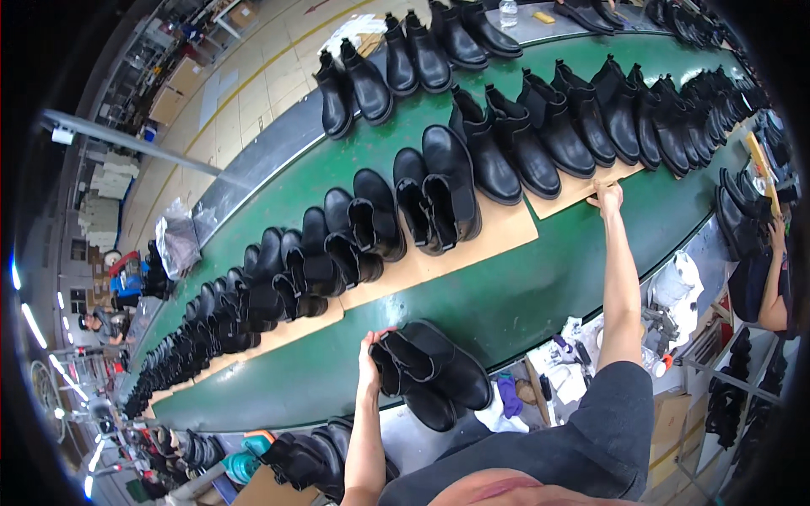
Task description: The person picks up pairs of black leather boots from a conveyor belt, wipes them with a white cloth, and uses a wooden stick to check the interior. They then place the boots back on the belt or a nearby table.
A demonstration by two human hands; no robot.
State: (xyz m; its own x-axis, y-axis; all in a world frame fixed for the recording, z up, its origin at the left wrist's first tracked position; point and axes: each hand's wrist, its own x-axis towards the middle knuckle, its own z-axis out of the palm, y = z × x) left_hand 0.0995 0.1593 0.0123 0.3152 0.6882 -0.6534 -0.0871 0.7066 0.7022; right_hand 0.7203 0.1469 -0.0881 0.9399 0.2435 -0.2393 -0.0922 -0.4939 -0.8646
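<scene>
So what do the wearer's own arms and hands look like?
Left hand and right hand: both bare, no gloves. Forearms uncovered, no watch or wristband visible. Right upper arm wears a short, plain dark-grey sleeve; left sleeve's edge is hard to make out.

left hand (pixel 369 361): gripping | left forearm (pixel 366 434): forward | right hand (pixel 608 199): pinching | right arm (pixel 622 295): outstretched
</scene>
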